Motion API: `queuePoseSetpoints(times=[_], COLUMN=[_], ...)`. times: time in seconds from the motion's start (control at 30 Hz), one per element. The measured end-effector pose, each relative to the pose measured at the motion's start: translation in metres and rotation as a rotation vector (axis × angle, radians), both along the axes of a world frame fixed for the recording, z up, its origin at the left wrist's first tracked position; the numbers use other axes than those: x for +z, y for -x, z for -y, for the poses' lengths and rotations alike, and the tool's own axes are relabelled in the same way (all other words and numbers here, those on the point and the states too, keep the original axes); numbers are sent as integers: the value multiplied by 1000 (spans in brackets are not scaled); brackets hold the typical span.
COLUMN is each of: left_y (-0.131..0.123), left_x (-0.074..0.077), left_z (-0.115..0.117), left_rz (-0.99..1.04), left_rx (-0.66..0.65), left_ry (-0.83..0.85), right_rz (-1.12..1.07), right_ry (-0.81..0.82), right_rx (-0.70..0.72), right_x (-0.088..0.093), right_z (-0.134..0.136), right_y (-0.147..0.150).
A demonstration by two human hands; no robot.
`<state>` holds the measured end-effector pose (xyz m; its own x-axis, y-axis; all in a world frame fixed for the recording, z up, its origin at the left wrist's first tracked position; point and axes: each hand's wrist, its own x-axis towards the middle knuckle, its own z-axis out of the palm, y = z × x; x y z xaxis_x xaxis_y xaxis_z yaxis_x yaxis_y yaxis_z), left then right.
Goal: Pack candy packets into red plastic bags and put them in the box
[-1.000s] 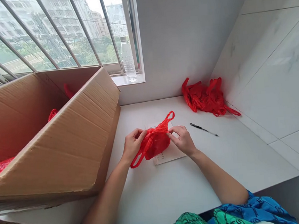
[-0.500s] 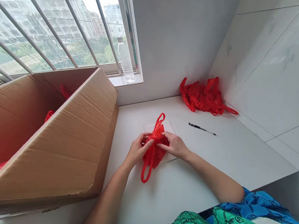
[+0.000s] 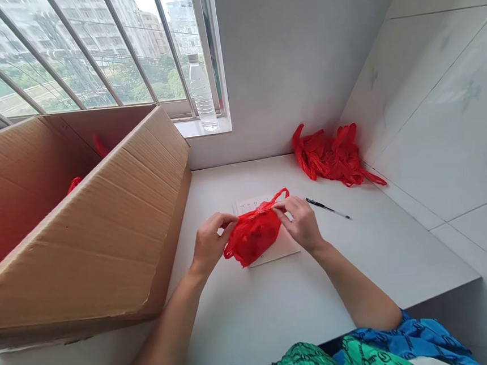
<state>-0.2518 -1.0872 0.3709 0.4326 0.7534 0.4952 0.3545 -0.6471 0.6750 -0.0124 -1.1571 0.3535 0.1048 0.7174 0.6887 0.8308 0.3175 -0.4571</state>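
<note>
A red plastic bag (image 3: 256,235) is stretched between my two hands, just above a white sheet or booklet (image 3: 281,244) with faint print on it. My left hand (image 3: 212,239) pinches the bag's upper left edge between thumb and fingers. On the other side, my right hand (image 3: 300,220) pinches its upper right edge, with a handle loop sticking up beside the fingers. Something darker shows faintly through the bag, too unclear to name. A black and clear pen (image 3: 329,208) lies on the table just right of my right hand.
At left stands a large open cardboard box (image 3: 115,233) with red plastic inside. A heap of red plastic bags (image 3: 330,155) lies in the table's back right corner. A clear bottle (image 3: 203,95) stands on the sill of the barred window. The white table (image 3: 255,318) meets a tiled wall at right.
My hands have moved apart, the left one leftward and the right one rightward and up. The bunched red bag is now spread wide between them, and its lower handle loop no longer hangs down.
</note>
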Motion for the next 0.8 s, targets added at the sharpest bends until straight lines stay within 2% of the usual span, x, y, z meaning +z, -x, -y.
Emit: queuePoseSetpoints(times=[0.07,0.17,0.33,0.43,0.5,0.57,0.7,0.8], left_y=[7,9,-15,-28,-30,-27,-18,-13], left_x=[4,8,1,-6,-6,-2,8,14], left_z=[-5,-6,2,3,4,4,3,6], left_rz=[69,52,-292,-332,-238,-76,297,439], left_rx=[57,95,-14,-30,-36,-53,25,30], left_ry=[17,-16,-252,-335,-324,-248,32,206], right_rz=[-127,-202,-157,-100,-116,-235,-610,-768], right_ry=[20,104,131,133,133,94,-10,34], right_rx=[-46,24,132,124,127,106,32,82], right_x=[6,9,3,2,4,7,11,13], right_z=[3,6,6,5,6,6,5,7], right_y=[-14,-23,-3,11,14,10,-5,-7])
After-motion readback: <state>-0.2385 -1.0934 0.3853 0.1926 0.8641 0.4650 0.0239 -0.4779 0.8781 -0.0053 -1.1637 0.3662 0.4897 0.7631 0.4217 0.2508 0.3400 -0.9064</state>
